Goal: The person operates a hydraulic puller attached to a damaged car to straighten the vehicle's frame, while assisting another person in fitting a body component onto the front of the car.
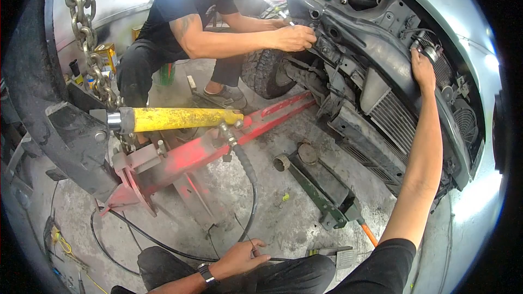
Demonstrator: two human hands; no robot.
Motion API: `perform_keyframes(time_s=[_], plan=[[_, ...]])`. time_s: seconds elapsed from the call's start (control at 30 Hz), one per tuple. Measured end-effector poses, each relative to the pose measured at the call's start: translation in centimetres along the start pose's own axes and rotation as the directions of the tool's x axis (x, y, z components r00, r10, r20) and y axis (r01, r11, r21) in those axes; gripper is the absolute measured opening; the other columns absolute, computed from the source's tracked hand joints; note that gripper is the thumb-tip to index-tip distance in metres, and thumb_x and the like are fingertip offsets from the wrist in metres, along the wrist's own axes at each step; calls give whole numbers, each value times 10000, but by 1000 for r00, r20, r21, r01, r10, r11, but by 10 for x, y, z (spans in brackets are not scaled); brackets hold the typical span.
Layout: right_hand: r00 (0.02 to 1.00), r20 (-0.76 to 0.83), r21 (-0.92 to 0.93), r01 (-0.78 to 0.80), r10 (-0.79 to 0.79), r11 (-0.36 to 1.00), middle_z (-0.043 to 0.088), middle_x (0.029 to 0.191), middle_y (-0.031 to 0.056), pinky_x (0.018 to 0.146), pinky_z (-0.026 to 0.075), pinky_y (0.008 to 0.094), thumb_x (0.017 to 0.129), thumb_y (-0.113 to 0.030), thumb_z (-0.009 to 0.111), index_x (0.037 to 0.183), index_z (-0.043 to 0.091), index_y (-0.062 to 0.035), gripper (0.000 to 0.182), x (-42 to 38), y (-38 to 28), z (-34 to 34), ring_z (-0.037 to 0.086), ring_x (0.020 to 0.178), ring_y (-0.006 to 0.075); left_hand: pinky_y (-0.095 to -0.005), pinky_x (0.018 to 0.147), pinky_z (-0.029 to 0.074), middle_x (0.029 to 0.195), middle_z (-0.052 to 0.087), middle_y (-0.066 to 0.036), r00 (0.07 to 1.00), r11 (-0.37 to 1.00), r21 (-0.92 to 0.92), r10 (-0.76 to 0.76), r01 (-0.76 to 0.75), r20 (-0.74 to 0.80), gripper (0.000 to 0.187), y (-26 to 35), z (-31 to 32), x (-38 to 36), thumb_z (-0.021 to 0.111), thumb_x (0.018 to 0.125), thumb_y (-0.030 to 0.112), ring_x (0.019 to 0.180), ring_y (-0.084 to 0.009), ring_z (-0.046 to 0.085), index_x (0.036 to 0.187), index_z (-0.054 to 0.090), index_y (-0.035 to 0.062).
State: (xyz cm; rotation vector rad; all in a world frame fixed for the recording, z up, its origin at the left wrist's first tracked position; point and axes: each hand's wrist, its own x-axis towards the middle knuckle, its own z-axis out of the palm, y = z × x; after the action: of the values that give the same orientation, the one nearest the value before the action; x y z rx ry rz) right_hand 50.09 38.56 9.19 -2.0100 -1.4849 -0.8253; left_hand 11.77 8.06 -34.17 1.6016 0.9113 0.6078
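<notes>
Low in front, my left hand [241, 258], with a watch on its wrist, rests over my bent leg. A thin dark wire-like rod [245, 233] rises from between its curled fingers. My right hand [423, 73] reaches far up into the vehicle's exposed front end, closed at the edge of the grey metal crossmember [389, 62]. A round metallic part [430, 51] shows right at its fingertips; I cannot tell what the hand grips. Below the crossmember sits a finned cooler [392, 120].
A co-worker [190, 27] crouches across from me, both hands at the front frame near the tire [264, 73]. A red pulling arm [185, 160] with a yellow hydraulic ram [182, 120] crosses the floor. Chain [84, 27], hose [253, 207] and a green floor jack [316, 185] are near.
</notes>
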Motion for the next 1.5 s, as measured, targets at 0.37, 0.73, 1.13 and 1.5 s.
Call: perform_keyframes(time_s=[0.37, 0.73, 1.13, 1.5], plan=[[999, -32, -2, -24, 24, 1000, 543, 1171, 282, 963, 372, 455, 881, -554, 300, 1155, 585, -21, 664, -2, -2, -1, 490, 1150, 408, -311, 561, 453, 769, 632, -80, 1000, 1000, 3, -1, 1, -18, 487, -1, 1, -1, 654, 825, 420, 596, -180, 579, 1091, 565, 22], [999, -26, -11, 18, -19, 1000, 546, 1154, 286, 954, 377, 459, 888, -545, 286, 1130, 592, -5, 665, -5, -4, -3, 491, 1134, 419, -308, 558, 451, 776, 628, -86, 1000, 1000, 0, -7, 7, 2, 494, 1, 1, 0, 647, 832, 424, 591, -172, 569, 1095, 564, 14], [1000, -15, -7, -2, 2, 1000, 544, 1162, 285, 958, 375, 457, 886, -541, 286, 1135, 591, -9, 662, -1, -1, -1, 490, 1142, 415, -312, 581, 459, 784, 641, -99, 999, 999, 3, -32, 32, 20, 506, 2, -1, 0, 643, 830, 405, 618, -190, 584, 1105, 560, -12], [1000, -17, -9, -8, 7, 1000, 551, 1161, 278, 963, 373, 454, 883, -544, 284, 1148, 594, -40, 648, -4, -4, -2, 496, 1140, 412, -311, 571, 457, 774, 631, -92, 1000, 1000, 6, -21, 21, 15, 513, 1, 0, 0, 645, 830, 431, 616, -184, 577, 1107, 564, 6]])
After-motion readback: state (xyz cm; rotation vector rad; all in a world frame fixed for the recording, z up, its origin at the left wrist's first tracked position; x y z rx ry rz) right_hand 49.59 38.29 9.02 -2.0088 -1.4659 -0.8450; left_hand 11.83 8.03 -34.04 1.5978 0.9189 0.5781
